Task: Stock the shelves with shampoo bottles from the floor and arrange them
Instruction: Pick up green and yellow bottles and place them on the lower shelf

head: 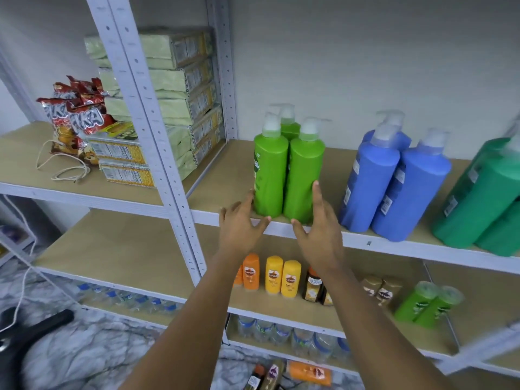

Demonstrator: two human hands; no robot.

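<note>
hands raised to upper shelf front edge. left hand spread open, fingertips at left side of front-left light green pump bottle; right hand spread open, fingers against right side of its neighbour. neither grip closed round anything. third light green bottle behind the pair. blue pump bottles to the right, dark green ones at far right. lower shelf: orange, yellow, brown and small green bottles. floor: a few bottles lying flat. left bay: snack bags, stacked boxes.
</note>
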